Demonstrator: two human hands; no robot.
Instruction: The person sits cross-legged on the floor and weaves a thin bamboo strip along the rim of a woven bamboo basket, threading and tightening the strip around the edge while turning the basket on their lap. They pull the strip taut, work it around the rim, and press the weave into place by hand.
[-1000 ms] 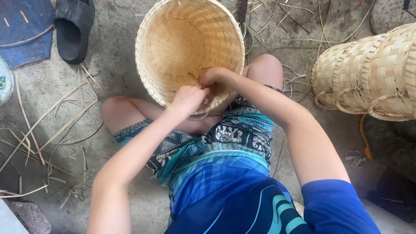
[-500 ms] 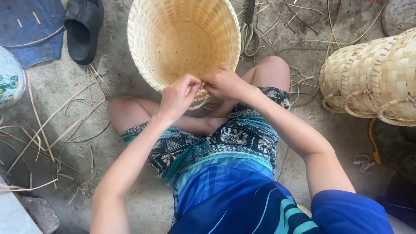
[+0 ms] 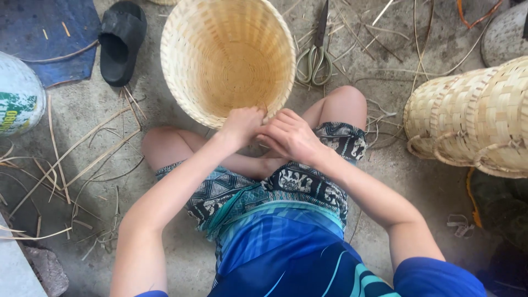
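A pale woven bamboo basket [image 3: 228, 55] lies tipped on the concrete floor with its open mouth facing me. My left hand [image 3: 240, 125] grips the near part of its rim, fingers curled over the weave. My right hand [image 3: 289, 135] presses against the rim right beside the left, fingers closed on the edge or on a strip there; the strip itself is hidden. Both hands touch each other above my crossed legs in patterned shorts.
Finished woven baskets [image 3: 473, 124] are stacked at the right. Scissors [image 3: 315, 55] lie behind the basket. A black sandal [image 3: 122, 41] and blue mat [image 3: 44, 33] sit at the upper left. Loose bamboo strips [image 3: 71, 159] litter the floor on the left.
The basket has shifted left and nearer in view. My hands have drawn closer together on the near rim, the right hand closing in beside the left.
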